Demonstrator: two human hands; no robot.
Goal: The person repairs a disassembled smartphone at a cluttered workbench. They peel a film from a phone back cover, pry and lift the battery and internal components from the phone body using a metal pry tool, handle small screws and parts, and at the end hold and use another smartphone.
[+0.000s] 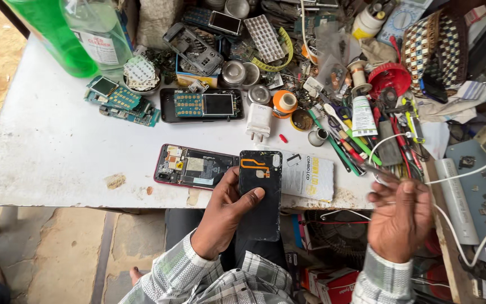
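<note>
Risks, left to right. The opened phone (195, 167), red-rimmed and lying with its boards exposed on the white table (52, 146), sits close to the table's near edge; a nudge from my forearm could, I judge, push it off. My left hand (223, 219) holds the black display panel (260, 194) upright over my lap, thumb laid across its face and fingers curled behind. The grip looks loose to me, so the panel could slip, and thumb pressure near the orange flex ribbon (254, 165) at its top might crease or tear it. My right hand (399, 217) is blurred; its fingers (386, 197) appear pinched narrow on a slim tweezer-like tool (379, 170), though I cannot tell for certain. The white cable (462, 174) runs just beside that hand and could snag it, dragging the tool into the crowded tool pile (367, 135).

The panel: dark, glossy, rectangular, its top overlapping the table edge, touching the white printed card (309, 176) beside it, no cracks visible.
</note>
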